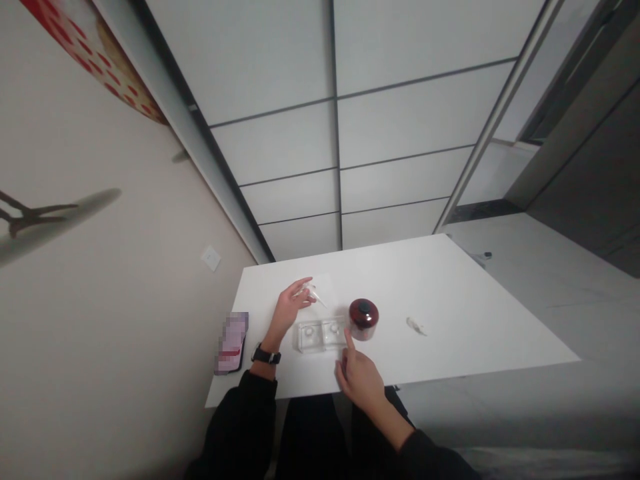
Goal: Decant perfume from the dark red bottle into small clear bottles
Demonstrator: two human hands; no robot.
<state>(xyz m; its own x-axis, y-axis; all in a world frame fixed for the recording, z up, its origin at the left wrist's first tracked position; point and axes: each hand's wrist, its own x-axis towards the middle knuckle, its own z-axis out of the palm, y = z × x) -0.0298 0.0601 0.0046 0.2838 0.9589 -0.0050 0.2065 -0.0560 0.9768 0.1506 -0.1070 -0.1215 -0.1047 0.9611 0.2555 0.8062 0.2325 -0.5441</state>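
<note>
Pinching a small blurry clear piece point(311, 291), left hand point(289, 309), right hand point(361, 377) loose-fingered, forefinger touching dark red jar point(363, 319)

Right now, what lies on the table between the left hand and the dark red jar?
In the head view, a clear two-well tray lies between the left hand and the jar, its right end reaching the jar, where the right hand's forefinger points.

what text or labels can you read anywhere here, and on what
None can be read.
The flat thing at the table edge is blurred out.
The dark red jar, the clear tray and the small piece in the left hand show no legible print.
</note>
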